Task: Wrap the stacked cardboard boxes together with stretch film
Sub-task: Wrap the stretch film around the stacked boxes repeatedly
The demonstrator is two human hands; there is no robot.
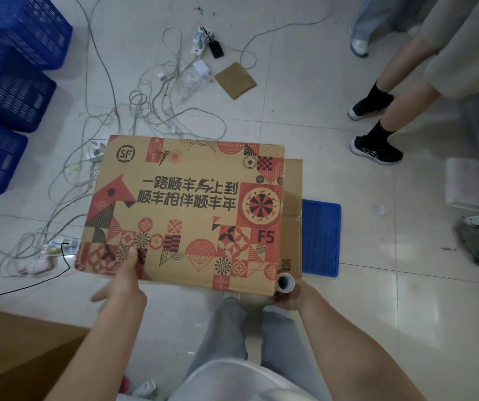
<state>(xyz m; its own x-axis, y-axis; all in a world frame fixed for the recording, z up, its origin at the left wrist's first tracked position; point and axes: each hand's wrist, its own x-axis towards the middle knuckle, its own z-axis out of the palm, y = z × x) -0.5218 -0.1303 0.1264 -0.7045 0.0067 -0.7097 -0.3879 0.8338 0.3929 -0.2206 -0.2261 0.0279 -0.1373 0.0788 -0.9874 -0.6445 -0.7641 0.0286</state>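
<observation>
A printed cardboard box (186, 209) with red and black patterns lies on top of the stack. A plain cardboard box (292, 198) shows below it, sticking out on the right. My left hand (122, 282) holds the top box at its near left edge, thumb pressed on the lid. My right hand (287, 296) grips a roll of stretch film (285, 282) upright at the near right corner of the stack. The roll's open core faces the camera. No film is plainly visible on the boxes.
The stack stands on a blue plastic tray (322, 238) on a tiled floor. Tangled cables (145, 105) and chargers lie beyond and left. Blue crates (9, 82) stand at far left. A person's legs (377, 134) stand at right. Brown cardboard (15, 351) lies near left.
</observation>
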